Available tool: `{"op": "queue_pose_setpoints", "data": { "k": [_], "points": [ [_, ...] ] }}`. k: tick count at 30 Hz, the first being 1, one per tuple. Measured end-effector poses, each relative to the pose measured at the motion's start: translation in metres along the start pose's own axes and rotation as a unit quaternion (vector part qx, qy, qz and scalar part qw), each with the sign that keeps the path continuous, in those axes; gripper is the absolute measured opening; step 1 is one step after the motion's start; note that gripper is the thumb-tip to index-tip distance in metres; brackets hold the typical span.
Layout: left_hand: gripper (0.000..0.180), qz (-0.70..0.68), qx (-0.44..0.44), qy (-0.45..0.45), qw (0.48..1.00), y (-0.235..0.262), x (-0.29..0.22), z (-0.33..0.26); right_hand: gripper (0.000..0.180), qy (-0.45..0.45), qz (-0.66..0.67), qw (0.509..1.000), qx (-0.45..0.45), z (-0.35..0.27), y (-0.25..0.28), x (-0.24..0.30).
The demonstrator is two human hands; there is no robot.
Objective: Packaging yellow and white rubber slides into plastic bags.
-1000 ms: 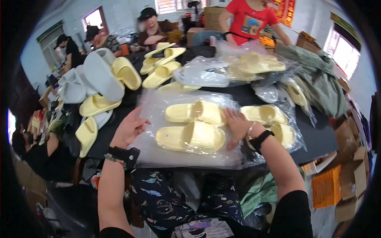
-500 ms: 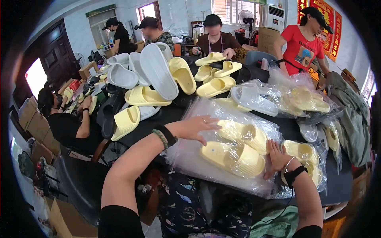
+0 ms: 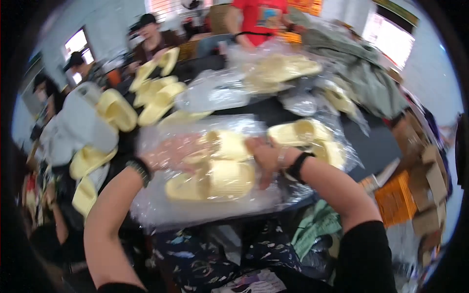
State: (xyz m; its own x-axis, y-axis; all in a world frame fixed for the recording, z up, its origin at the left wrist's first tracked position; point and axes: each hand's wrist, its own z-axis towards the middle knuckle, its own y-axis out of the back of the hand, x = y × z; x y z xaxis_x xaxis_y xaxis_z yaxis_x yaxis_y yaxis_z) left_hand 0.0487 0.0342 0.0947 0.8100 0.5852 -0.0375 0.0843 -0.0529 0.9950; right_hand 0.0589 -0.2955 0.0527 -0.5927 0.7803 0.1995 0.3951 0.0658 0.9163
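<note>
The left hand [image 3: 176, 152] now shows through clear film, inside the plastic bag [image 3: 195, 211] at the heel end of the yellow slippers [image 3: 230, 179]; half a second ago it was bare, reaching over the bag's upper left part. Its fingers point right, over the upper slipper's heel; blur and glare hide whether they grip it, so I cannot tell how far they close. The right hand [image 3: 264, 155] stays at the toe end, spread, thumb well apart from the fingers, touching the upper slipper's toe through the film.

The pair lies side by side on the bag's milky sheets, near the front edge of the table [image 3: 371, 149], soles down as before. Another bagged yellow pair [image 3: 333, 152] remains just beside the right wrist. The view has swung, so the loose grey slippers [image 3: 93, 122] sit farther left in it.
</note>
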Motion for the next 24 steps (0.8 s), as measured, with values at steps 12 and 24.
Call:
{"op": "queue_pose_setpoints", "data": {
  "k": [12, 24],
  "points": [
    [0.037, -0.104, -0.136, -0.077, 0.982, -0.057, 0.003, 0.037, 0.158, -0.003, -0.031, 0.999, 0.010, 0.015, -0.019, -0.011],
    [0.033, -0.063, -0.133, -0.137, 0.980, -0.044, 0.009, 0.000, 0.153, -0.014, -0.066, 0.998, 0.016, 0.022, -0.033, -0.014]
  ]
}}
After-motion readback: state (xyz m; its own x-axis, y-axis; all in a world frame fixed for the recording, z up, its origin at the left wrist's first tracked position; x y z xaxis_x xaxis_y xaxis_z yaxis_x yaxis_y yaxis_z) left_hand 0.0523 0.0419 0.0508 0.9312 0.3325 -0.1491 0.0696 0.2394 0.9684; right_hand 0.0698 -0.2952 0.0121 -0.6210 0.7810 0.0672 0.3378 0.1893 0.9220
